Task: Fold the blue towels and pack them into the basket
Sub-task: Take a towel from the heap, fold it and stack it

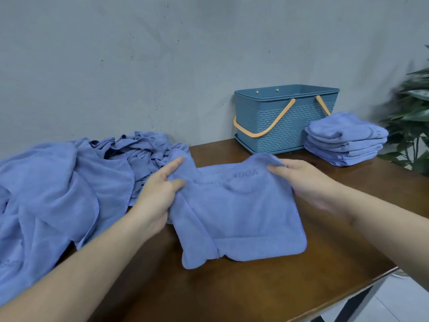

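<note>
While my left hand (160, 194) and right hand (304, 180) each pinch a far corner of the soft blue microfibre towel (236, 212) lying mid-table, I judge I'm mid-fold, and next must carry that edge toward the near edge, the blue woven-pattern plastic basket (285, 119) waiting at the far edge.

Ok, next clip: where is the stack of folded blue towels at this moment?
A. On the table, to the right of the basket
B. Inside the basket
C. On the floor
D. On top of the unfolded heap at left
A: the folded stack sits on the table just right of the basket, not inside it.
</note>
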A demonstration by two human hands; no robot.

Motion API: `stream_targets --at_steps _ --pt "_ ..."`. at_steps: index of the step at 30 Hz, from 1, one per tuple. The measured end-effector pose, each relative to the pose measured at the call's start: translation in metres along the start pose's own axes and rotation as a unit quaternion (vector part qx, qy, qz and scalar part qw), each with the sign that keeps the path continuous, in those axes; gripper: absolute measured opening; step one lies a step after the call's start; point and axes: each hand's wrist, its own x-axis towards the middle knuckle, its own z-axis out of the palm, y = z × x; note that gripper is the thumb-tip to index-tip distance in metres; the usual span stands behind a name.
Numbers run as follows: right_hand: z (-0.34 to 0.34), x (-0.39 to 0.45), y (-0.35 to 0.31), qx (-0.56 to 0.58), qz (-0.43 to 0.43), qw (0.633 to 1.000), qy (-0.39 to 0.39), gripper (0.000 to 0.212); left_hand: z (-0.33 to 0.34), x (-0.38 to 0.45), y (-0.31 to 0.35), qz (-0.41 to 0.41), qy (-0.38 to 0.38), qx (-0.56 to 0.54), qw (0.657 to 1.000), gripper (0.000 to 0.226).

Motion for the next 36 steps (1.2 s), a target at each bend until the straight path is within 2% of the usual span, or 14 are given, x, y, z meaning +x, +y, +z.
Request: stream_targets --at_steps 2,5,8,10,13,15,18,21,26,30,34,36 --pt "0.001 0.019 -0.015 0.11 0.072 0.991 0.014 0.017 0.005 0.023 0.013 -0.039 0.008 -0.082 0.996 0.058" --pt "0.001 0.055 -0.03 0.138 0.12 0.983 0.03 0.012 0.012 0.068 0.021 -0.037 0.05 -0.109 0.992 0.053" --pt "0.006 0.086 -0.023 0.026 0.098 0.992 0.076 0.009 0.013 0.1 -0.002 -0.003 0.07 0.021 0.997 0.048" --pt "0.01 0.1 -0.007 -0.117 0.06 0.99 0.059 0.017 0.011 0.104 -0.023 0.036 0.056 0.152 0.986 0.048" --pt "0.014 0.112 0.022 -0.326 -0.017 0.944 0.04 0.033 0.008 0.105 -0.045 0.104 0.022 0.251 0.962 0.049" --pt "0.012 0.113 0.038 -0.389 -0.048 0.918 0.052 0.032 0.006 0.11 -0.05 0.134 0.018 0.294 0.946 0.046" --pt "0.009 0.11 0.048 -0.452 -0.058 0.887 0.08 0.026 0.001 0.116 -0.053 0.124 0.039 0.297 0.946 0.041" --pt "0.004 0.116 0.052 -0.432 -0.033 0.895 0.101 0.018 -0.002 0.116 -0.056 0.108 0.049 0.261 0.958 0.044" --pt "-0.005 0.128 0.042 -0.301 -0.006 0.948 0.104 0.033 -0.007 0.116 -0.042 0.097 0.073 0.177 0.977 0.065" --pt "-0.008 0.141 0.031 -0.317 -0.021 0.942 0.107 0.038 -0.005 0.128 -0.013 0.115 0.074 0.212 0.968 0.068" --pt "-0.009 0.158 0.035 -0.331 0.003 0.937 0.114 0.041 0.003 0.149 -0.022 0.084 0.053 0.257 0.961 0.065" --pt "-0.01 0.16 0.047 -0.366 0.024 0.922 0.12 0.034 0.003 0.156 -0.036 0.081 0.024 0.279 0.956 0.064"
